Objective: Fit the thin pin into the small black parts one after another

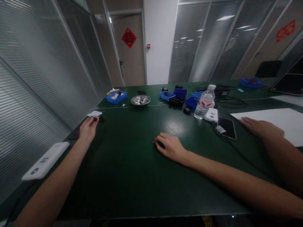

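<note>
Fingers of my left hand reach far toward the table edge and pinch a small black part beside a white paper slip, probably because it lies out of easy reach. My right hand rests on the dark green table, fingers curled over a small dark object, I think to keep it steady. At the right, another person's hand lies flat on a white sheet.

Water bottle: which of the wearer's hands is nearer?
Right. The right hand lies on the table below-left of the water bottle; the left hand is far left, by the white paper slip.
</note>
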A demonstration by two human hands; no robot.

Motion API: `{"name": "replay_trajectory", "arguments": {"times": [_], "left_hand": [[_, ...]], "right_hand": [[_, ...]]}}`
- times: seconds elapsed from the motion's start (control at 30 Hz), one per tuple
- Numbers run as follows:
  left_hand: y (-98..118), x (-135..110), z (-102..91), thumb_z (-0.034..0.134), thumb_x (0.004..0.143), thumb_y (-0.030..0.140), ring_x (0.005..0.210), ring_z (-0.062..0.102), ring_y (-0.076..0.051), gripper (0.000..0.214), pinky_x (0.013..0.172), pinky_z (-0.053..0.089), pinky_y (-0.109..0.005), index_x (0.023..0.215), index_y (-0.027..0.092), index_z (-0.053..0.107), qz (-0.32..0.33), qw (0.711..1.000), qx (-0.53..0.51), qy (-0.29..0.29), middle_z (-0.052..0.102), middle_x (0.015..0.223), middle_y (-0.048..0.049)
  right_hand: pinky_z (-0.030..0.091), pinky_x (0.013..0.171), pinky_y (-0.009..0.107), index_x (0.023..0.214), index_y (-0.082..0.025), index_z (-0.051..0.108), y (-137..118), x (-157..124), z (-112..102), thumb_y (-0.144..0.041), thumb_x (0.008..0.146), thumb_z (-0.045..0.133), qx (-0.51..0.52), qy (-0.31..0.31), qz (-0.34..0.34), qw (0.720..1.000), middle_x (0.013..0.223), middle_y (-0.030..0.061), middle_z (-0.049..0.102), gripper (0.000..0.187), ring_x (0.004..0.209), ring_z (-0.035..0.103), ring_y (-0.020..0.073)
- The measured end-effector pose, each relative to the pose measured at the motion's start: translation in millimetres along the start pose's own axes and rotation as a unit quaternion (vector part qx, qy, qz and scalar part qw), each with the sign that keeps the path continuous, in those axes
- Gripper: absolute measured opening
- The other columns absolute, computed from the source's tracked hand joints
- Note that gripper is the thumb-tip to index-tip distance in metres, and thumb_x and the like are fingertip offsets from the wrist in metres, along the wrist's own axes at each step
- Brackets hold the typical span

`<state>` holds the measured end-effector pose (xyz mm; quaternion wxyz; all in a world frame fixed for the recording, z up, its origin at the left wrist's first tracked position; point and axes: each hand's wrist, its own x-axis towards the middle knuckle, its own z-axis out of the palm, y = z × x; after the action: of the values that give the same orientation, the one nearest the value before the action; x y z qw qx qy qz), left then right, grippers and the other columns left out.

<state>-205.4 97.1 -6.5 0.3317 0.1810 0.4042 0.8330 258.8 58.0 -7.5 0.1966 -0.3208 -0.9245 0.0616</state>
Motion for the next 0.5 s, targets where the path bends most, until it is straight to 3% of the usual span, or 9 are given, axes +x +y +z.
{"name": "replay_trajectory", "arguments": {"times": [0.27, 0.5], "left_hand": [[1.4, 6.1, -7.4, 0.049, 0.091, -0.006, 0.088, 0.072, -0.015, 0.021, 0.089, 0.064, -0.032, 0.088, 0.012, 0.06, 0.039, 0.998, -0.031, 0.038, 0.065, 0.088, -0.0053], [5.0, 4.3, -5.9, 0.047, 0.092, -0.006, 0.088, 0.07, -0.014, 0.019, 0.087, 0.064, -0.03, 0.094, 0.008, 0.06, 0.047, 0.997, -0.027, 0.047, 0.065, 0.085, -0.0049]], "right_hand": [[0.049, 0.07, 0.028, 0.115, -0.02, 0.064, 0.1, 0.6, -0.7, -0.028, 0.102, 0.053, 0.004, -0.007, 0.005, 1.0, 0.106, 0.0063, 0.066, 0.019, 0.09, 0.063, 0.0184], [0.049, 0.072, 0.029, 0.115, -0.02, 0.064, -0.1, 0.0, -1.6, -0.028, 0.102, 0.053, 0.004, -0.007, 0.005, 1.0, 0.107, 0.0065, 0.066, 0.019, 0.091, 0.063, 0.0182]]}}
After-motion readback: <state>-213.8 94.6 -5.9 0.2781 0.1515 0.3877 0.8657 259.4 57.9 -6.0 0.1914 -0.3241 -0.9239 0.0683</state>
